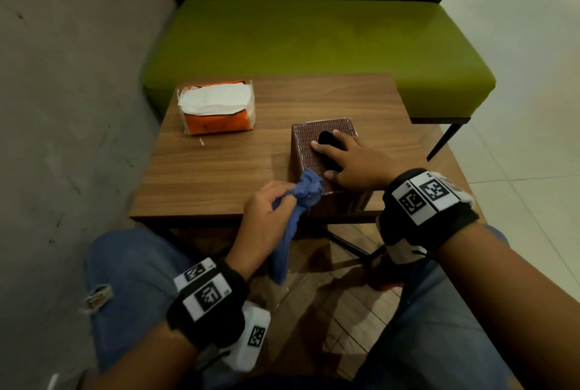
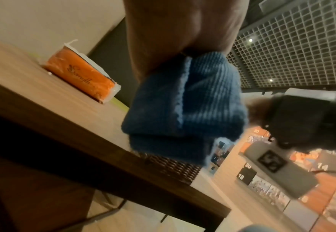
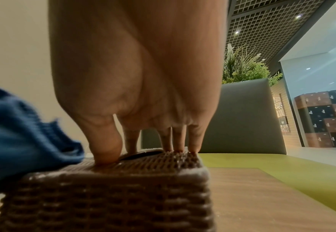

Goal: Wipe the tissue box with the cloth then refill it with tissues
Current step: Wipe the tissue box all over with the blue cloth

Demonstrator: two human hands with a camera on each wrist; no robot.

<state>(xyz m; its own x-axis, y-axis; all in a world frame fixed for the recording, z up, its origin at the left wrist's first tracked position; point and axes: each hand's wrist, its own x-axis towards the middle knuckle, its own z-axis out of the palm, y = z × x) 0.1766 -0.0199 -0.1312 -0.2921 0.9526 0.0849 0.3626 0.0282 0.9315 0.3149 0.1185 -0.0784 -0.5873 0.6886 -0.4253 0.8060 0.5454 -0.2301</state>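
A brown woven tissue box [image 1: 306,151] [image 3: 107,193] stands near the front edge of the wooden table [image 1: 219,169]. Its dark oval opening [image 1: 328,151] faces up. My right hand [image 1: 348,163] [image 3: 139,94] rests flat on the box's top, fingers spread around the opening. My left hand [image 1: 266,210] grips a bunched blue cloth [image 1: 306,188] [image 2: 183,106] and presses it against the box's near left top corner. The cloth's tail hangs below the table edge. An orange pack of tissues [image 1: 216,110] [image 2: 79,75], torn open on top, lies at the table's far left.
A green padded bench [image 1: 314,41] stands behind the table. A grey concrete wall [image 1: 62,107] runs along the left. My knees in blue jeans [image 1: 135,279] sit below the table's front edge. A tiled floor [image 1: 533,107] lies to the right.
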